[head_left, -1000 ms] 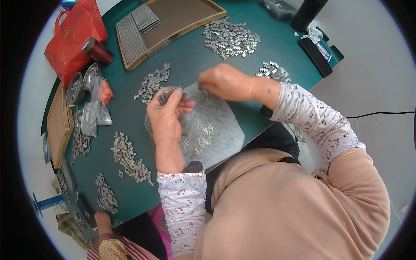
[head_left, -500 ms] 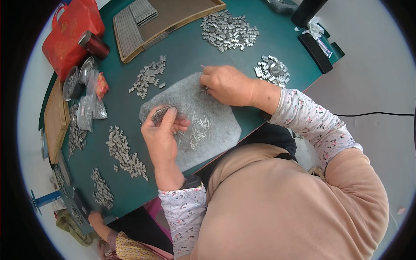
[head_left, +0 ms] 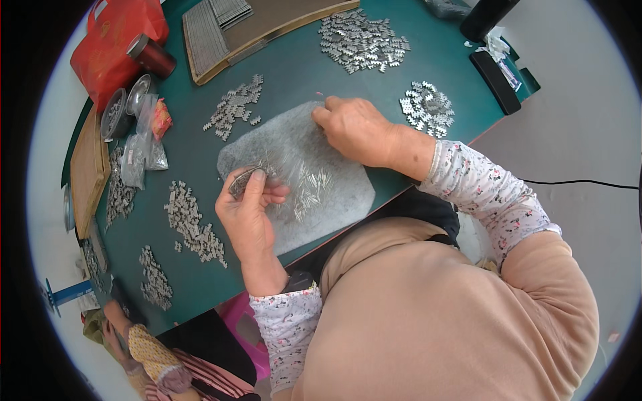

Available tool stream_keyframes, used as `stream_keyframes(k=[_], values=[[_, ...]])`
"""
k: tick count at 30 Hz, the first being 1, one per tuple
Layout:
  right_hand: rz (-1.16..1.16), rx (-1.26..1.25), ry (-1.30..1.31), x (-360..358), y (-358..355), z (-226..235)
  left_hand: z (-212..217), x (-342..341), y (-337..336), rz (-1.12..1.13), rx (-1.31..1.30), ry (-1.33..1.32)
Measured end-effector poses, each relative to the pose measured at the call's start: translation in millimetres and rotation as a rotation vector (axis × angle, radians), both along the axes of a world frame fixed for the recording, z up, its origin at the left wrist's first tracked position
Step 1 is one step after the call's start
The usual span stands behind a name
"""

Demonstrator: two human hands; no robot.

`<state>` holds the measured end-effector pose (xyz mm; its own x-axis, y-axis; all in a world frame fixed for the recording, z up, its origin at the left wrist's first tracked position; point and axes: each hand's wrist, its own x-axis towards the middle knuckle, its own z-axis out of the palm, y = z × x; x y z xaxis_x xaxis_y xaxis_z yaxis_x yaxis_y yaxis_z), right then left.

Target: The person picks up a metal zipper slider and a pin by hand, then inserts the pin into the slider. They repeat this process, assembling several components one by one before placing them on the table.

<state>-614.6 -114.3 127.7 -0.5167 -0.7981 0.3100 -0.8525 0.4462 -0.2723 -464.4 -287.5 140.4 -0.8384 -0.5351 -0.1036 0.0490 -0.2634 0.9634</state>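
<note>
On the green table (head_left: 194,144) lies a grey felt mat (head_left: 334,200) strewn with thin metal pins (head_left: 311,187). My left hand (head_left: 247,214) grips a small grey metal part (head_left: 242,180) over the mat's left side, thumb pressed along it. My right hand (head_left: 358,127) rests on the mat's far right corner, fingers curled and fingertips down on the felt. I cannot tell whether those fingertips pinch a pin.
Piles of small metal clips (head_left: 361,40) lie around the mat at the far side, a second clip heap (head_left: 426,107) at right and a third clip heap (head_left: 190,220) at left. A red bag (head_left: 110,40), a dark cup (head_left: 150,57), plastic bags (head_left: 137,157), wooden trays (head_left: 267,27) and a black case (head_left: 495,80) ring the table.
My right hand slid to the mat's far right corner. My left hand drew back toward me with the metal part, away from the right hand.
</note>
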Motion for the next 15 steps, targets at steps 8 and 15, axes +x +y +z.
stream_keyframes(k=[8, 15], values=[[0.083, 0.026, 0.008, 0.0, 1.8, 8.6, -2.3, 4.3, 1.3, -0.002, 0.003, -0.030], [0.157, -0.182, -0.163, -7.5, 20.5, 21.2, -4.9, 3.0, 1.5, -0.017, 0.020, -0.030]])
